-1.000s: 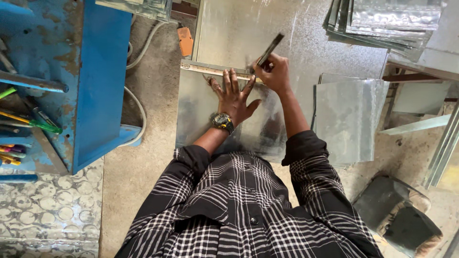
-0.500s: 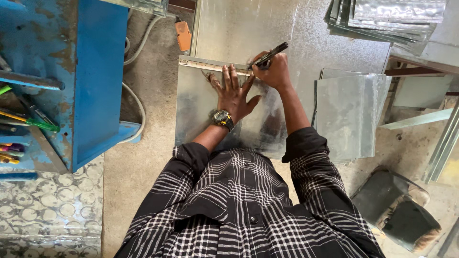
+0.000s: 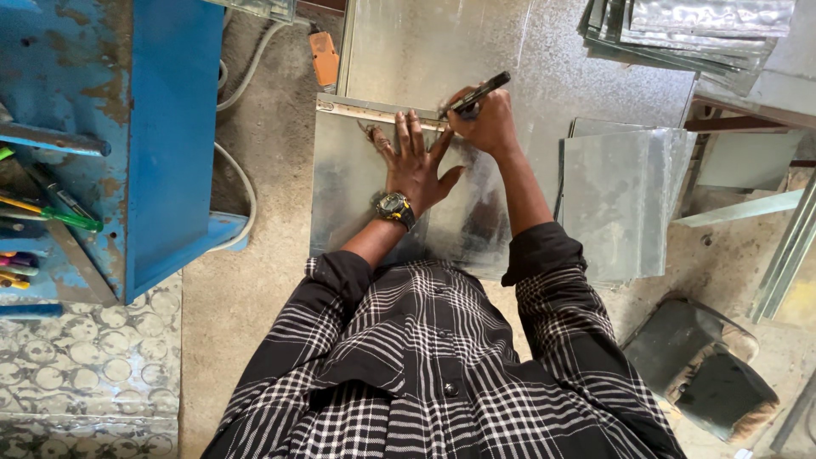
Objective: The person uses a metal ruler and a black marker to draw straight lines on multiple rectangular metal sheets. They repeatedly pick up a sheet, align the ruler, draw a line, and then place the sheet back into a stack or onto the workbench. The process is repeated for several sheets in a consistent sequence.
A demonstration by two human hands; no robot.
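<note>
Metal sheet lies under the left hand, fingers spread wide and flat, pressing a ruler. Just beside it, the right hand grips a dark marker against the ruler's edge.

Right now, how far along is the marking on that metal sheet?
Done: the metal sheet lies flat on the floor with the ruler set across it. In hand: the left hand presses flat just below the ruler, while the right hand holds a dark marking tool at its edge. Left: no finished line is visible, and the sheet is uncut.
</note>
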